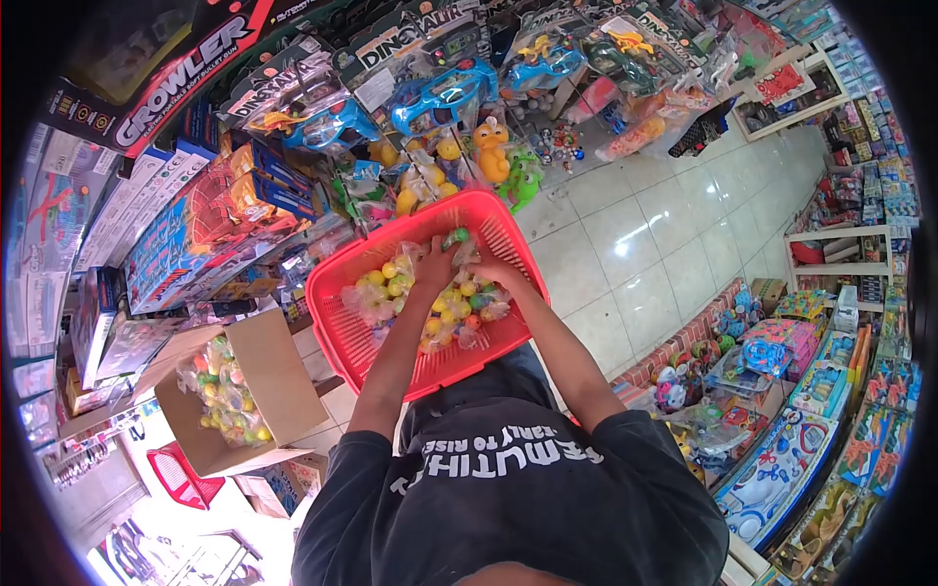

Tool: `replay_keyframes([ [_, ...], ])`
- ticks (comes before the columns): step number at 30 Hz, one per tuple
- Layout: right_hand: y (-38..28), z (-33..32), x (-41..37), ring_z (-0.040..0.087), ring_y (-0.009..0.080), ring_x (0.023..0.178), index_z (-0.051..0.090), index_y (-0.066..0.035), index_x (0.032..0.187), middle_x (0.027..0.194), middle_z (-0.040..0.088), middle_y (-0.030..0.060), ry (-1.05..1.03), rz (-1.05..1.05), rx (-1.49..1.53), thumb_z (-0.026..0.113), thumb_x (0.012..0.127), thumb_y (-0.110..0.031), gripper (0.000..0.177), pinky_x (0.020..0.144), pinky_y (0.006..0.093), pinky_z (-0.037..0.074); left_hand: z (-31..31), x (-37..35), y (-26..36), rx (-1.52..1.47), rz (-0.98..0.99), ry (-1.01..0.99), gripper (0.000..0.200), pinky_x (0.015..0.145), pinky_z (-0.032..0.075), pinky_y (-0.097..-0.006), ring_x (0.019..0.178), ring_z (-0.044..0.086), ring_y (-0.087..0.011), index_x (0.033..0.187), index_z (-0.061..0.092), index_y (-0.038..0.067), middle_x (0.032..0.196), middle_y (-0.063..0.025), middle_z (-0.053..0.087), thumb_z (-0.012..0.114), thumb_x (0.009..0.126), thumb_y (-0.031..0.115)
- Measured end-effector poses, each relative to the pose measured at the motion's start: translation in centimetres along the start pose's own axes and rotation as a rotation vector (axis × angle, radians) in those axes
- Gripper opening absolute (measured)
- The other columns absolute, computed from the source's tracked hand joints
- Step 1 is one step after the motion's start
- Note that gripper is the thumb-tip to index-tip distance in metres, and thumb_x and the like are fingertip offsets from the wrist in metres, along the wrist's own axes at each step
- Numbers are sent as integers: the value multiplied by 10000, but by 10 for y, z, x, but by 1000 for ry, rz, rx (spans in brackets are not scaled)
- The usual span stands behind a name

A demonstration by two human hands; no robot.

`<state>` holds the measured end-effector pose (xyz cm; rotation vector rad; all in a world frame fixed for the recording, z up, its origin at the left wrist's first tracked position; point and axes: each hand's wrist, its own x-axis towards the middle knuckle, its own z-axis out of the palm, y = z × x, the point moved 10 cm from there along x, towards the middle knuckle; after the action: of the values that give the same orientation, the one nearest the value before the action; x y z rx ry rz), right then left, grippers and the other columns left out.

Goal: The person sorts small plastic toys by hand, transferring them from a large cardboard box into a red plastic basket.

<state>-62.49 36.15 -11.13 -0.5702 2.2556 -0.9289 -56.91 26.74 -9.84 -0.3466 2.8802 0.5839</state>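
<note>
My left hand (436, 266) reaches into a red plastic basket (327, 298), its fingers bent around crinkled clear plastic beside a small green ball (459, 236). From the other side my right hand (494, 272) comes close to it, fingers curled in on the same clear plastic bag (467, 256). Just what lies under the fingers is partly hidden. Below both hands, bagged small toys (442, 317), mostly yellow with some green and orange, fill the middle of the basket. The basket tilts slightly and sits in front of my body.
An open cardboard box (278, 376) with more bagged yellow and green toys stands at left. Hanging dinosaur toy packs (445, 93) and an orange duck-like toy (491, 148) border the basket's far side. Tiled floor (635, 230) extends right. Another red basket (184, 476) lies lower left.
</note>
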Motion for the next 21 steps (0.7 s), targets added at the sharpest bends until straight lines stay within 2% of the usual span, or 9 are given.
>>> replay_keyframes([
  [1, 3, -5, 1, 503, 282, 1079, 450, -6, 1200, 1118, 548, 187, 6, 6, -3, 611, 740, -316, 577, 906, 334, 394, 0, 0, 0, -20, 8, -2, 611, 868, 418, -481, 1130, 383, -358, 1242, 434, 251, 1223, -106, 342, 678, 682, 228],
  [3, 30, 36, -20, 370, 283, 1220, 186, -46, 1372, 1346, 345, 189, -621, 253, -282, 533, 756, -554, 871, 952, 328, 355, 1, -1, 1, -41, 17, -4, 620, 879, 409, -488, 1141, 375, -365, 1249, 426, 252, 1228, -108, 339, 678, 683, 229],
  [7, 9, 26, -46, 287, 291, 1273, 177, -91, 1385, 1409, 240, 159, -603, 359, -21, 466, 744, -653, 901, 969, 384, 340, 3, -7, -2, -60, 24, -29, 644, 924, 365, -502, 1178, 339, -386, 1279, 392, 236, 1310, -118, 284, 662, 694, 245],
  [9, 36, 39, -53, 211, 327, 1299, 176, -135, 1392, 1434, 177, 141, -638, 577, 197, 472, 740, -660, 888, 962, 494, 317, 0, -9, 0, -70, 51, -13, 655, 937, 352, -504, 1189, 328, -390, 1289, 380, 226, 1335, -120, 263, 656, 695, 248],
  [10, 46, 46, -48, 211, 327, 1299, 176, -135, 1392, 1434, 177, 141, -631, 575, 196, 472, 740, -660, 888, 962, 494, 317, 3, -11, -1, -95, 35, -68, 673, 947, 342, -504, 1197, 319, -396, 1301, 366, 221, 1355, -125, 247, 652, 693, 249],
  [12, 64, 55, -44, 146, 360, 1310, 175, -170, 1395, 1442, 147, 134, -597, 656, 250, 470, 746, -654, 862, 935, 576, 294, 6, -13, -1, -120, 25, -121, 691, 956, 332, -504, 1205, 310, -401, 1313, 351, 217, 1374, -130, 232, 649, 691, 249],
  [16, 57, 47, -49, 193, 376, 1288, 191, -177, 1388, 1430, 174, 145, -561, 616, 266, 473, 762, -628, 822, 925, 573, 313, 3, -18, -1, -238, 58, -117, 734, 966, 323, -490, 1217, 307, -398, 1338, 314, 215, 1378, -151, 255, 649, 687, 263],
  [19, 14, 31, -63, 311, 406, 1222, 199, -161, 1380, 1414, 207, 160, -643, 458, 182, 486, 765, -610, 814, 910, 579, 333, -2, -27, 1, -276, 93, -72, 730, 969, 327, -469, 1213, 324, -387, 1341, 309, 203, 1362, -165, 290, 642, 698, 290],
  [21, -12, -6, -85, 510, 263, 1080, 439, -73, 1253, 1192, 523, 138, -520, 547, -140, 510, 789, -525, 652, 880, 386, 418, -10, -35, 1, -258, 107, -16, 720, 970, 331, -454, 1210, 335, -381, 1337, 315, 192, 1348, -171, 315, 639, 704, 307],
])
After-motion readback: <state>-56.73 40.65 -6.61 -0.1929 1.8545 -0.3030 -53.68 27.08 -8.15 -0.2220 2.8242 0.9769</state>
